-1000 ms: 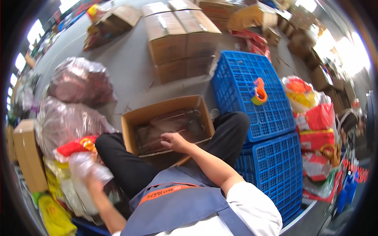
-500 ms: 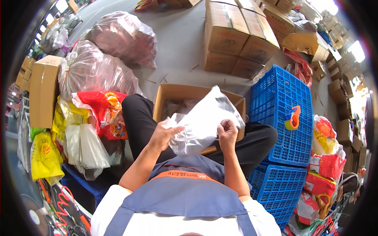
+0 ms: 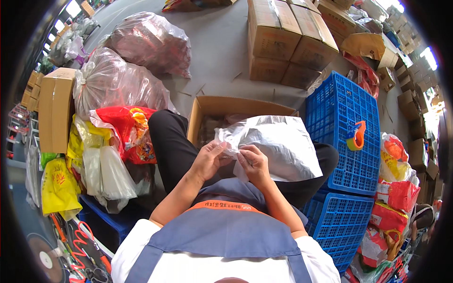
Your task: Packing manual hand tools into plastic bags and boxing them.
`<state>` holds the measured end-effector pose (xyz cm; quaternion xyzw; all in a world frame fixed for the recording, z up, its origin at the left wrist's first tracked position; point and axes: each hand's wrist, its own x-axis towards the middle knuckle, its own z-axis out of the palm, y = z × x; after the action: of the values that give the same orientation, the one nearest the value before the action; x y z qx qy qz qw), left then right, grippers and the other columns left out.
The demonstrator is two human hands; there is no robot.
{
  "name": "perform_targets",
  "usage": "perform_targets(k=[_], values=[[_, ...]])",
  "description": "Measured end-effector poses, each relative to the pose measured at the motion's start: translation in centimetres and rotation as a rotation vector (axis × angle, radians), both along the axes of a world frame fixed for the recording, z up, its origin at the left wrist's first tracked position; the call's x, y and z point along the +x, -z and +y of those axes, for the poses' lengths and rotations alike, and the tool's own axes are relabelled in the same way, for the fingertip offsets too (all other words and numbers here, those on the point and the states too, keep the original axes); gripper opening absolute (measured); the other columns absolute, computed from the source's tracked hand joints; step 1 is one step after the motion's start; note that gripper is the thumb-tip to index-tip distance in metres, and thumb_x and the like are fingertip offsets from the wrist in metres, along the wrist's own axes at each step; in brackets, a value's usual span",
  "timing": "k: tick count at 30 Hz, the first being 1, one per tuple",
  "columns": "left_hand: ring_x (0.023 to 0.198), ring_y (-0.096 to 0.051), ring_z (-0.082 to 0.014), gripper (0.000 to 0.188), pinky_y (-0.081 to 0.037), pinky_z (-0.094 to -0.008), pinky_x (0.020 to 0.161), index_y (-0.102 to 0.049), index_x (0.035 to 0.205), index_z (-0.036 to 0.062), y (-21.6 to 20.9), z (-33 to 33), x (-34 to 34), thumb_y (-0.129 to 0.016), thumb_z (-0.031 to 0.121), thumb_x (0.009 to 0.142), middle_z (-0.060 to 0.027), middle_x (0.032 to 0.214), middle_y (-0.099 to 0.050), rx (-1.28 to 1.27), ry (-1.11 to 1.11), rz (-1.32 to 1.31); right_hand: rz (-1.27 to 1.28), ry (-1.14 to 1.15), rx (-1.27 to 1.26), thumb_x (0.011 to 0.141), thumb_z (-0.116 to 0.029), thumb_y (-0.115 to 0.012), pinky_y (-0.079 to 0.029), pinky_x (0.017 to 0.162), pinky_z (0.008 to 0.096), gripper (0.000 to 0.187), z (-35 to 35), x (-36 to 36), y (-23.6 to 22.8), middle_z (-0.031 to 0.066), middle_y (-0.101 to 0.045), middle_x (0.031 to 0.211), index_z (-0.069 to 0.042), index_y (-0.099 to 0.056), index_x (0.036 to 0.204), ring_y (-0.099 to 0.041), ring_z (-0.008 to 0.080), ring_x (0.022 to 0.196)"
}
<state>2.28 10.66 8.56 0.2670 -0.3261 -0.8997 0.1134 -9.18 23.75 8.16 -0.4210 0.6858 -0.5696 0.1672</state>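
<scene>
head view, looking straight down: both hands meet at the near edge of a silvery white plastic bag (image 3: 278,146), and it lies tilted across the person's lap, its far end spread over the open cardboard box (image 3: 207,111) that sits on the floor between the knees. the left hand (image 3: 207,160) has fingers curled, thumb and fingertips pinching the crumpled corner of the bag. the right hand (image 3: 254,162) is right beside it, nearly touching, fingers bent and pressed onto the same edge, gripping the film. the bag looks flat and lightly wrinkled; what is inside it i cannot tell.

to the person's right, a blue plastic crate (image 3: 342,118) stands just beside the box, with an orange and blue tape dispenser (image 3: 356,135) resting on top of it. a second blue crate (image 3: 337,226) sits lower, near the right elbow. to the left, a heap of clear bags with red and yellow packets (image 3: 122,132) leans against the left leg, and big clear sacks (image 3: 113,82) are piled behind them. sealed brown cartons (image 3: 283,42) are stacked on the grey floor beyond the box.
</scene>
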Motion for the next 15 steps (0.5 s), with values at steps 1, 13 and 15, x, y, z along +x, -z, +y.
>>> perform_targets(k=[1,13,15], values=[[0.092,-0.059,-0.0166,0.025,-0.048,-0.0364,0.084,-0.057,0.107,0.0061,0.0,-0.1,0.0,-0.054,0.024,0.09,-0.0039,0.1,-0.061,0.013,0.014,0.008,-0.003,0.005,0.0,0.079,-0.003,-0.063,-0.047,0.068,0.0276,0.009,0.0,0.2,0.2,0.0108,-0.061,0.088,0.003,-0.064,0.085,-0.06,0.0206,0.078],[0.065,-0.054,-0.0064,0.013,-0.044,-0.0196,0.059,-0.058,0.076,0.0052,1.6,0.3,-0.4,-0.071,0.008,0.077,-0.0005,0.072,-0.06,-0.24,0.02,-0.137,-0.063,0.028,-0.023,0.074,-0.017,-0.072,-0.049,0.066,0.03,0.026,0.3,0.4,-0.5,0.0104,-0.06,0.086,-0.002,-0.062,0.093,-0.06,0.0207,0.072],[0.065,-0.054,-0.0065,0.014,-0.044,-0.0189,0.062,-0.058,0.078,0.0048,1.2,0.6,-0.4,-0.072,0.005,0.075,-0.0003,0.072,-0.059,-0.274,0.122,-0.126,-0.211,-0.035,0.036,0.074,-0.015,-0.071,-0.049,0.066,0.029,0.023,0.7,-0.1,0.9,0.0098,-0.061,0.084,-0.001,-0.062,0.092,-0.06,0.0186,0.071]])
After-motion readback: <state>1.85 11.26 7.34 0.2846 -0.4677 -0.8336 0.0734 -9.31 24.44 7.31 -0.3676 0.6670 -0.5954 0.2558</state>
